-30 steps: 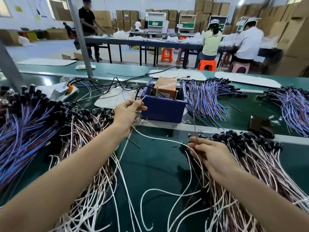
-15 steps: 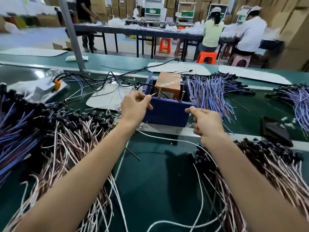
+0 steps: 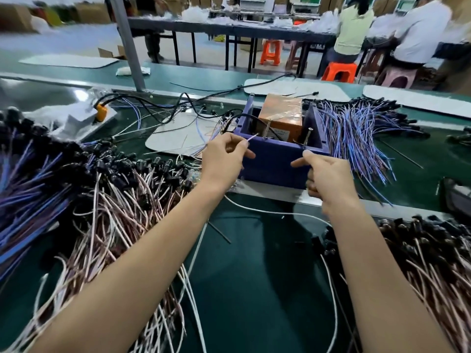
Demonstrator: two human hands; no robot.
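The left hand [image 3: 224, 159] pinches the end of a white wire [image 3: 251, 138] at the near rim of a blue box [image 3: 272, 165] on the green tabletop [image 3: 254, 289]. The right hand [image 3: 328, 177], fingers curled, is just in front of the box; whether it holds anything cannot be seen. Wire bundles [image 3: 122, 207] lie on either side.

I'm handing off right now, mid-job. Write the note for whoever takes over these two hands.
Left hand: pinches the white wire near its end, tip aimed over the rim of the blue box.
Right hand: fingers curled at the box's front right corner; I cannot tell whether it holds anything.
Things: the wire trails back across the green mat; pink-white wire piles lie on both sides.
Done: one wire picked and at the box.
Left: probably seat its tip in the box, then work through the piles.
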